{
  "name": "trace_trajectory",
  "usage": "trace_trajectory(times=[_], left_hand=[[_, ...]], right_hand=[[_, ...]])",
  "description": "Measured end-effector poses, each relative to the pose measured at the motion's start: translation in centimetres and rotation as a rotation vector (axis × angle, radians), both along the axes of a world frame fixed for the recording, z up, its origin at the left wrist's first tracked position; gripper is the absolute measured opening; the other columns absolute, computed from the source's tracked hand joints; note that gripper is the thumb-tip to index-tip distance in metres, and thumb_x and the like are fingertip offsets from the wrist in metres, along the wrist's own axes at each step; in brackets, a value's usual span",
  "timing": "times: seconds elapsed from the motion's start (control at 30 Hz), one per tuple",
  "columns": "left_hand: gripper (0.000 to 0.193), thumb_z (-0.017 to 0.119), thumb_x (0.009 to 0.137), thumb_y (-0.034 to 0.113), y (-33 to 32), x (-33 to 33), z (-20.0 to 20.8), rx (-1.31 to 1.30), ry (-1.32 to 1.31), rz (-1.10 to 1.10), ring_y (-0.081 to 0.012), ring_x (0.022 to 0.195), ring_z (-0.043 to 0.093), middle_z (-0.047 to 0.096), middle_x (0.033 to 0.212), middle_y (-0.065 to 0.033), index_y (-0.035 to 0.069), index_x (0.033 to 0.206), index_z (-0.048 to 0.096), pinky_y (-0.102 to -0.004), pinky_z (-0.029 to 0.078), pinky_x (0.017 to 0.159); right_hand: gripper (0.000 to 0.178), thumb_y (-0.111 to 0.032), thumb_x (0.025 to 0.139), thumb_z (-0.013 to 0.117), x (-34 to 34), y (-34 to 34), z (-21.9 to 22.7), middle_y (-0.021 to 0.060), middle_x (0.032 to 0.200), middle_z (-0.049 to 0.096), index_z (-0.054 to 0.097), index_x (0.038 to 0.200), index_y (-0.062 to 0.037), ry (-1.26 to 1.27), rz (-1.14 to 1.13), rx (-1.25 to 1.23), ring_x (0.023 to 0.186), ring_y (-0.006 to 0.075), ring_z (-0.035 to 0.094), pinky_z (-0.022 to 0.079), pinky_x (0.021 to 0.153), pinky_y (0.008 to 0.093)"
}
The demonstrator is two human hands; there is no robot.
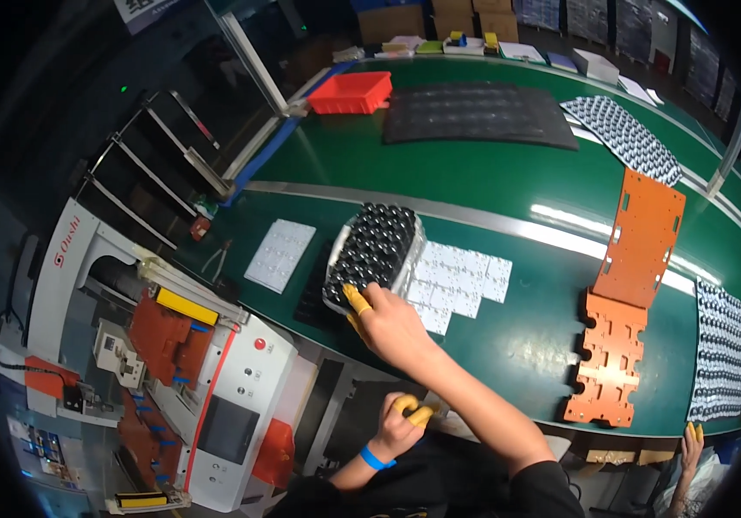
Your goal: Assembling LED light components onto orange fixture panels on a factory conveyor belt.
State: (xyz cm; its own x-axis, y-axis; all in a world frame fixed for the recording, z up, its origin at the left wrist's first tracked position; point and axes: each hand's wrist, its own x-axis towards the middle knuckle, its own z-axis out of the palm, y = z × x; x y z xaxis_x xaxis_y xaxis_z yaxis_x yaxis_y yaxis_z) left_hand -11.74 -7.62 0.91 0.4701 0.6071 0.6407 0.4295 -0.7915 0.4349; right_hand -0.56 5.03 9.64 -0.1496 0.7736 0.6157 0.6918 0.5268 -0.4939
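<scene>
A white-rimmed tray (416, 246) full of glossy black domed parts (375, 242) stands on the green bench. My right hand (388, 326), with yellow finger covers, reaches across to the tray's near corner. Its fingers are drawn together on the black parts there, and their tips are partly hidden. Lower down, in front of my body, my left hand (399, 429) is held with its yellow-covered fingers curled closed. Whatever lies between them is too small to make out. White panels (461, 281) with small markings lie beside the tray on the right, and a white stack (279, 255) is on its left.
An orange fixture plate (610, 363) with a raised orange panel (644, 237) stands to the right. Sheets of domed parts (720, 354) lie beyond it. A red bin (351, 93) and black mat (478, 114) sit farther back. A machine (241, 406) flanks my left; another person's hand (692, 449) shows lower right.
</scene>
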Motion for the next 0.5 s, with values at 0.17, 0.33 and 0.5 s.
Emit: trace_trajectory(times=[0.17, 0.33, 0.5], left_hand=[[0.019, 0.072, 0.07, -0.002, -1.2, -1.1, -1.6, -0.218, -0.138, 0.064, -0.0306, 0.068, 0.06, 0.061, 0.077, -0.0113, 0.002, 0.088, 0.07, -0.037, 0.051, 0.063], [0.023, 0.073, 0.074, 0.002, -1.9, -0.5, -2.1, -0.225, -0.151, 0.063, -0.0353, 0.076, 0.066, 0.067, 0.086, -0.0162, 0.001, 0.096, 0.067, -0.0387, 0.054, 0.07], [0.026, 0.073, 0.076, 0.004, -2.2, 0.0, -1.2, -0.333, -0.165, -0.027, -0.0346, 0.077, 0.067, 0.068, 0.088, -0.0158, 0.0, 0.1, 0.065, -0.0384, 0.054, 0.068]], right_hand=[[0.02, -0.011, 0.08, 0.065, -0.7, 0.5, -0.4, 0.0116, 0.091, 0.051, 0.063, 0.097, -0.001, -0.105, -0.035, -0.028, 0.077, 0.0268, 0.06, 0.052, 0.058, 0.0393], [0.023, -0.01, 0.082, 0.067, -0.5, -0.3, 0.9, 0.0125, 0.102, 0.055, 0.063, 0.103, -0.0015, -0.003, -0.034, -0.04, 0.083, 0.0284, 0.063, 0.053, 0.062, 0.0382], [0.026, -0.01, 0.084, 0.072, 2.5, -6.2, 0.8, 0.0147, 0.105, 0.063, 0.062, 0.106, -0.001, 0.467, 0.131, -0.222, 0.079, 0.0255, 0.066, 0.053, 0.068, 0.0319]])
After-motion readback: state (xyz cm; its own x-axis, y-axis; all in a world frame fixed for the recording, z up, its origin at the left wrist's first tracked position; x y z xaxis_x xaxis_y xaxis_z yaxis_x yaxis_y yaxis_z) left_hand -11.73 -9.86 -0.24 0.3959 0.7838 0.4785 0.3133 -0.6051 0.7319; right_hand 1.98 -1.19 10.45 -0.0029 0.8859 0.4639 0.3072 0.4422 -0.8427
